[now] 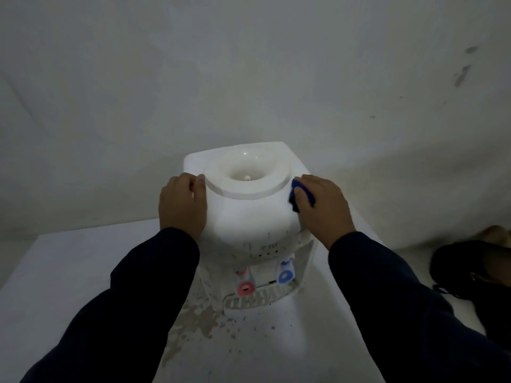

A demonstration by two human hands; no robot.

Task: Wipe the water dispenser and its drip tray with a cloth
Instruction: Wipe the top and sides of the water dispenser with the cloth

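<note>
A white tabletop water dispenser stands against the wall, its open bottle well on top. My left hand grips its upper left side, fingers curled over the edge. My right hand presses a blue cloth against the upper right side. Below the front panel are a red tap and a blue tap. The slotted drip tray sits under them.
The dispenser rests on a white table with brownish stains and specks in front of the drip tray. A dark bag-like object lies at the right edge. A stained wall rises directly behind.
</note>
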